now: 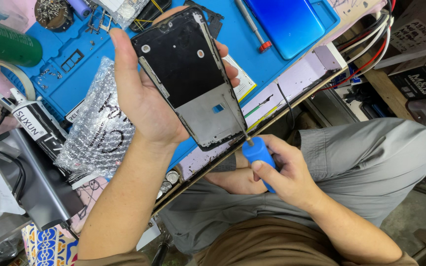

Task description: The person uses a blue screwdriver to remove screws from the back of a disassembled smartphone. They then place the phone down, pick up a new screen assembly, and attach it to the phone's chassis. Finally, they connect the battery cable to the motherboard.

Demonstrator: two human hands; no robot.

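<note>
My left hand (141, 96) holds a black phone frame (188, 74) upright over the blue work mat (267, 61), inner side toward me, with a grey metal plate in its lower half. My right hand (282, 175) grips a small screwdriver with a blue handle (260, 155). Its thin metal shaft points up to the frame's lower right edge and touches it there. Both hands are above my lap at the table's front edge.
A bubble-wrap bag (97, 123) lies on the mat to the left. A blue phone back cover (289, 22), a red-tipped tool (255, 29), a green bottle (6, 42), a glue tube (38, 128) and loose small parts sit around. Cables (371, 44) hang at right.
</note>
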